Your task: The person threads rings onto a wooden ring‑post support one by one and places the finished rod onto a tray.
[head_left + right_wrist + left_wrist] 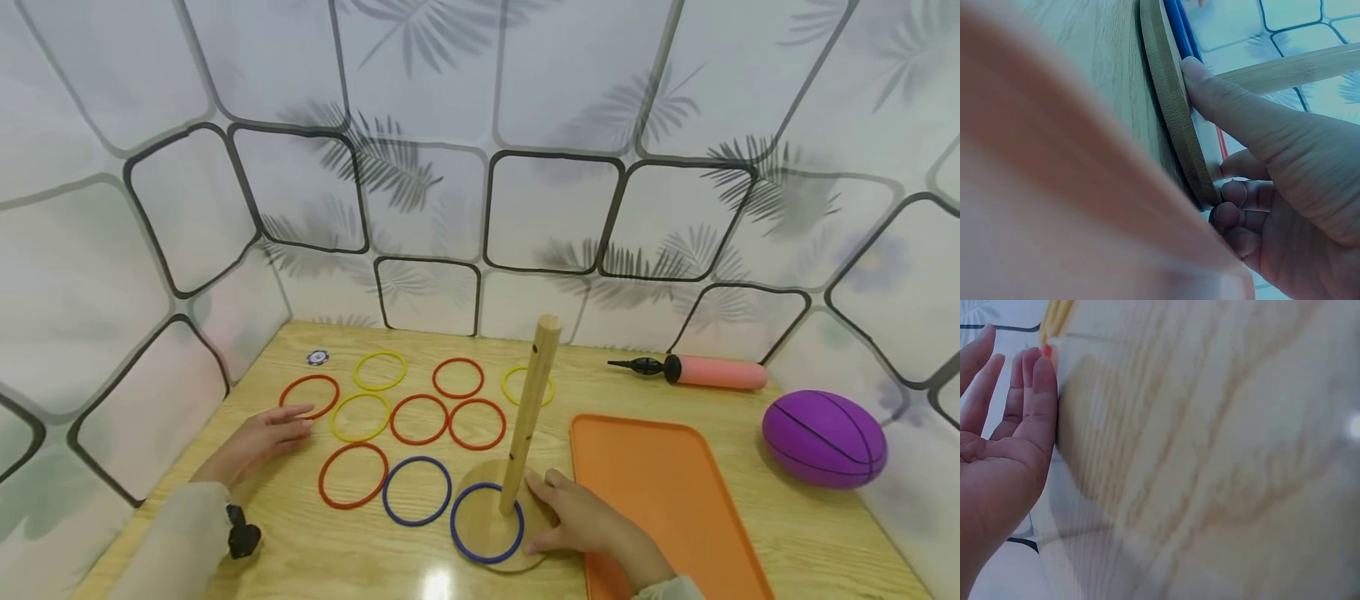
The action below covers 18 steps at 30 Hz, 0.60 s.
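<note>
A wooden peg stand, its round base [536, 525] under a tall post [528, 404], stands in front of me. My right hand [588, 517] grips the base's right edge; in the right wrist view its thumb [1229, 100] lies on top, with other fingers bent at the rim. A blue ring [452, 522] encircles the post's foot, overhanging the base at left. My left hand [258, 442] holds nothing; its fingers extend over the table beside a red ring [310, 377]. Another blue ring [417, 458] and a red ring [353, 444] lie left of the stand.
Several more red and yellow rings [380, 352] lie farther back, near a poker chip [318, 357]. An orange tray [660, 475] sits right of the stand. Beyond it are a pink hand pump [716, 372] and a purple ball [825, 437]. Patterned walls [427, 208] enclose the table.
</note>
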Motion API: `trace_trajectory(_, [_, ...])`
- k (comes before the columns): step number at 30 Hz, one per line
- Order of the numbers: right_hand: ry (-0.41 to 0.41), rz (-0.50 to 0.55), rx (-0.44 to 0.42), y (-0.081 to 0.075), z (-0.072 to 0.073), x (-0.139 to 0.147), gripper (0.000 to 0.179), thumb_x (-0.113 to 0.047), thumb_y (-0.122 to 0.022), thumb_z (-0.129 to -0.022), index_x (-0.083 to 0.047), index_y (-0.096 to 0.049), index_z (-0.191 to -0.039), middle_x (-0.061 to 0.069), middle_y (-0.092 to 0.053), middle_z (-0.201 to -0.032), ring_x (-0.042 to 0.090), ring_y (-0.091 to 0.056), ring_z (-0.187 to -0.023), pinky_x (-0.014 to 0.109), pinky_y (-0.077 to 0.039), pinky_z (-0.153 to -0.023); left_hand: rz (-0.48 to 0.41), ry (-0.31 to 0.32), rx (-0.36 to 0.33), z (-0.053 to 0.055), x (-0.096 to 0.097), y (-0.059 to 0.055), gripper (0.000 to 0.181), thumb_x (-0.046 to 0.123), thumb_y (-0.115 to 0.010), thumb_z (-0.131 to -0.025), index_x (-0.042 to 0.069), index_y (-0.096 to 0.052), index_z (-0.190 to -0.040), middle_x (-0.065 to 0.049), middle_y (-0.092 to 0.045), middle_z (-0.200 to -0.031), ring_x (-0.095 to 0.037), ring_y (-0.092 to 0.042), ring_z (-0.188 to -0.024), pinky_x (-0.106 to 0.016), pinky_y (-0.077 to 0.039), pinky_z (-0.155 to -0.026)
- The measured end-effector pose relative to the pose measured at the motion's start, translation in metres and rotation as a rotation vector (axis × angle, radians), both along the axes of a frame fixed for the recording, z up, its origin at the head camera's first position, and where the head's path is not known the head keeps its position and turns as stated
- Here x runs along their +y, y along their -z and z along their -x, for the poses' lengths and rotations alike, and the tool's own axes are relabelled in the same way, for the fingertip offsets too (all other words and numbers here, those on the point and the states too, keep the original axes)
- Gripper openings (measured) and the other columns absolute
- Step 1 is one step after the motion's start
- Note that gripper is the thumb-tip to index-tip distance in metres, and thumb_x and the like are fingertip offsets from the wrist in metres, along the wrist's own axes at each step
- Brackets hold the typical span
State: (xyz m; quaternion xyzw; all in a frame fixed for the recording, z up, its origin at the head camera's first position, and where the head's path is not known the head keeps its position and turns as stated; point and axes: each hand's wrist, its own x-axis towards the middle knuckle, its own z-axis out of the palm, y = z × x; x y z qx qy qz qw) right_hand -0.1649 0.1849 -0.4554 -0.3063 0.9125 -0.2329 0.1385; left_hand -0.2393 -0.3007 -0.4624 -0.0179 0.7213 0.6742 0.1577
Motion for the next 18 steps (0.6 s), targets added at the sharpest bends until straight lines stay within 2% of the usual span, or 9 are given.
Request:
trace_trajectory(8, [0.013,-0.003,-0.053,0.0,0.002,0.001,0.097,-0.053,-0.072,-0.074,0.004,-0.034,-0.143,-0.003,-0.035,-0.087,0.006,-0.032,-0.066,0.021,-0.032,-0.057,-0.045,0.064,-0.019,0.008,-0.005,0.004,0.071,0.016,-0.058,-0.096,-0.006,-0.015,-0.148,0.006,-0.064,-0.106,-0.008,-0.064,-0.095,-0.025,-0.051,-0.085])
trace_trajectory(12, [0.022,-0.005,-0.072,-0.002,0.001,0.001,0.097,-0.053,-0.072,-0.074,0.003,-0.034,-0.143,-0.003,-0.035,-0.087,0.007,-0.033,-0.067,0.021,-0.033,-0.058,-0.047,0.045,-0.045,0.011,-0.005,0.006,0.071,0.014,-0.057,-0.096,-0.005,-0.013,-0.148,0.007,-0.066,-0.103,-0.009,-0.066,-0.087,-0.025,-0.053,-0.079])
trace_trajectory(15, [0.025,-0.006,-0.065,-0.002,0.001,0.0,0.097,-0.053,-0.073,-0.074,0.003,-0.034,-0.143,-0.003,-0.035,-0.087,0.007,-0.034,-0.068,0.021,-0.034,-0.058,0.015,0.01,-0.059,0.013,-0.003,0.006,0.069,0.017,-0.059,-0.095,-0.005,-0.019,-0.147,0.006,-0.066,-0.095,-0.007,-0.065,-0.075,-0.024,-0.055,-0.071])
trace_trajectory(18, [0.026,-0.001,-0.055,-0.003,0.0,-0.001,0.096,-0.053,-0.073,-0.074,0.004,-0.035,-0.142,-0.003,-0.034,-0.087,0.007,-0.034,-0.068,0.021,-0.034,-0.059,0.117,-0.001,-0.038,0.017,0.001,0.007,0.066,0.022,-0.06,-0.095,-0.006,-0.027,-0.145,0.004,-0.062,-0.082,-0.005,-0.057,-0.064,-0.021,-0.052,-0.061])
